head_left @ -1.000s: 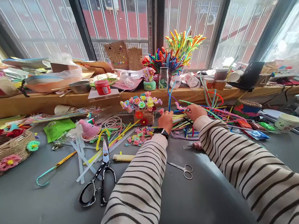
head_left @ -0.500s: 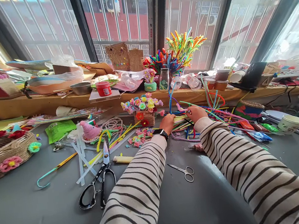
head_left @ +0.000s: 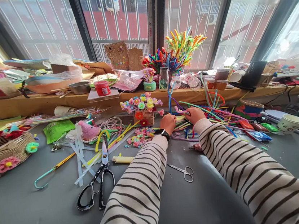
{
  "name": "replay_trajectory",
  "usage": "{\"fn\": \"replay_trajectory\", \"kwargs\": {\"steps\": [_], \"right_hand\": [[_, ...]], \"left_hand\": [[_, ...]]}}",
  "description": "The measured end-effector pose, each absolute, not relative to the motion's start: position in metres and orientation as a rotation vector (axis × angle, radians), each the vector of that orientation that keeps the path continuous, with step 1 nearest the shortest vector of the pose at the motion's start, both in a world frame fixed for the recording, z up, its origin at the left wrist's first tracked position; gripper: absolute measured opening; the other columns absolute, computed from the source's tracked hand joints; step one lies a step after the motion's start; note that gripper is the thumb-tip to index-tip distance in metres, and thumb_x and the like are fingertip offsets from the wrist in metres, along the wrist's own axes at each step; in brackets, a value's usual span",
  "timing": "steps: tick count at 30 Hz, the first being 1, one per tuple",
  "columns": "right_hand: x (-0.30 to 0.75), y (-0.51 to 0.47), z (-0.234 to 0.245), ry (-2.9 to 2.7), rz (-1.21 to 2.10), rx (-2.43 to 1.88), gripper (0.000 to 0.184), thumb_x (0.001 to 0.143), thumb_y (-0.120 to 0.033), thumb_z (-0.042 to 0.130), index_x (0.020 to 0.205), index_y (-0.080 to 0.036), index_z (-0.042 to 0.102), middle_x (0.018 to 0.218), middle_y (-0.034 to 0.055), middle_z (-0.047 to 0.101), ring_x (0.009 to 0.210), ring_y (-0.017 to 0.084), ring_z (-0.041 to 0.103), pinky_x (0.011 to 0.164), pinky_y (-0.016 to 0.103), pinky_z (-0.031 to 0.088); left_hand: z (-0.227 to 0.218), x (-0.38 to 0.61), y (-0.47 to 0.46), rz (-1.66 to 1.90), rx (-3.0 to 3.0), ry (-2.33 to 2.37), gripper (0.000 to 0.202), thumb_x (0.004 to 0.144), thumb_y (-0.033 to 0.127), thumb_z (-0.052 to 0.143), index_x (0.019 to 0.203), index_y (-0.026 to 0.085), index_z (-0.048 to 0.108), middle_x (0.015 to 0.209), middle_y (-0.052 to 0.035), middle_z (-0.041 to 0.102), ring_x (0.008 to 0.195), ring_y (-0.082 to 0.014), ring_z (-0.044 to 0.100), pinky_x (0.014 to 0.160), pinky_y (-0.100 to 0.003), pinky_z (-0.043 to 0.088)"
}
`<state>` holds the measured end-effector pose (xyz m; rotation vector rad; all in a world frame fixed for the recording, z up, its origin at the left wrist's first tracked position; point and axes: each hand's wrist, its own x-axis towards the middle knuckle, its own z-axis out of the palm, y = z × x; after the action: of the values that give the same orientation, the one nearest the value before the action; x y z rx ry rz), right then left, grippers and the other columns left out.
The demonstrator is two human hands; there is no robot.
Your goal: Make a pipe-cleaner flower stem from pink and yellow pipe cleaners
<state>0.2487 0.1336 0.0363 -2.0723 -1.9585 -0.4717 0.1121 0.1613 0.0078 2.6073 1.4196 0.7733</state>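
Both my arms, in striped sleeves, reach forward over a grey table (head_left: 29, 221). My left hand (head_left: 168, 122), with a black watch on its wrist, is closed on a bundle of coloured pipe cleaners (head_left: 181, 119) lying on the table. My right hand (head_left: 195, 114) is closed in a pinch on a pink pipe cleaner (head_left: 180, 110) at the top of that bundle. The two hands are close together. A small basket of pipe-cleaner flowers (head_left: 143, 109) stands just left of my left hand.
Large black scissors (head_left: 97, 184) and small silver scissors (head_left: 183, 170) lie near my left sleeve. A woven basket with flowers (head_left: 4, 151) is at the far left. Cups (head_left: 287, 123) sit at the right. The window ledge (head_left: 55, 101) behind holds jars, bowls and pipe-cleaner bouquets (head_left: 177, 52).
My hands have stayed on the pipe-cleaner bundle, with only slight finger shifts. The view has drifted a little.
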Motion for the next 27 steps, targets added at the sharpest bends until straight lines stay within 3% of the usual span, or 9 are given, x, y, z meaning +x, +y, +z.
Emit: {"fn": "replay_trajectory", "kwargs": {"steps": [6,14,20,27], "right_hand": [[0.248,0.134,0.036,-1.976,-0.429,-2.065,0.021,0.071,-0.026,0.040,0.078,-0.017,0.058,0.078,0.0049,0.056,0.071,0.016,0.051,0.058,0.023,0.033],[0.241,0.135,0.033,-2.027,-0.294,-2.054,0.020,0.067,-0.020,0.043,0.079,-0.017,0.059,0.080,0.0041,0.059,0.074,0.015,0.052,0.060,0.021,0.034],[0.234,0.139,0.024,-2.023,-0.186,-2.107,0.018,0.065,-0.023,0.047,0.077,-0.019,0.061,0.074,0.0025,0.062,0.072,0.014,0.054,0.059,0.019,0.035],[0.229,0.141,0.021,-1.994,-0.148,-2.185,0.022,0.065,-0.023,0.048,0.082,-0.021,0.061,0.078,0.0022,0.063,0.075,0.015,0.055,0.060,0.020,0.036]], "left_hand": [[0.009,0.121,0.158,0.820,2.637,1.405,0.024,0.075,0.020,0.035,0.088,0.018,0.055,0.090,-0.0052,0.055,0.086,-0.0144,0.048,0.073,-0.022,0.035],[0.007,0.127,0.157,0.727,2.646,1.449,0.032,0.077,0.020,0.028,0.092,0.014,0.055,0.085,-0.0090,0.057,0.079,-0.0153,0.052,0.068,-0.024,0.038],[0.014,0.116,0.157,0.665,2.737,1.400,0.029,0.074,0.018,0.032,0.081,0.013,0.060,0.084,-0.0084,0.058,0.080,-0.0160,0.052,0.070,-0.025,0.037],[0.022,0.105,0.150,0.669,2.765,1.413,0.028,0.074,0.018,0.032,0.082,0.012,0.058,0.081,-0.0090,0.059,0.077,-0.0159,0.053,0.066,-0.025,0.039]]}}
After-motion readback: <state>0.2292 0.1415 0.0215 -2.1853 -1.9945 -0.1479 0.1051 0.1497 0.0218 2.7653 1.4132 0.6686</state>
